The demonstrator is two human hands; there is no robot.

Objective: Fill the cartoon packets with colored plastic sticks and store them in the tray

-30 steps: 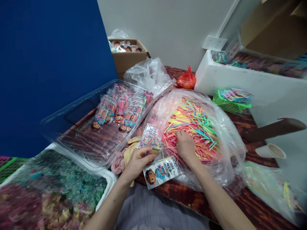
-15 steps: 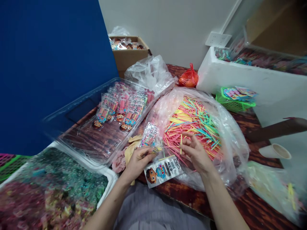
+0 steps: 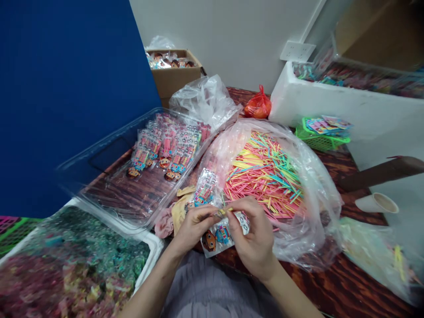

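My left hand (image 3: 192,225) is closed on a small clear packet (image 3: 205,191) with coloured sticks inside. My right hand (image 3: 253,236) pinches a few thin coloured sticks (image 3: 227,211) right at the packet's opening, against my left fingers. Under both hands lies a printed card (image 3: 218,234) with a cartoon face. Just beyond them an open clear plastic bag (image 3: 318,194) holds a heap of loose coloured sticks (image 3: 265,172).
A clear plastic tray (image 3: 109,194) at the left holds several filled packets (image 3: 168,148). A white box of coloured bits (image 3: 66,269) sits near left. A white foam box (image 3: 347,115), green basket (image 3: 323,141), red bag (image 3: 258,108), paper cup (image 3: 376,204) and cardboard box (image 3: 174,75) stand around.
My right hand left the stick heap with a few sticks and came back to the packet in my left hand. The left hand stayed in place.
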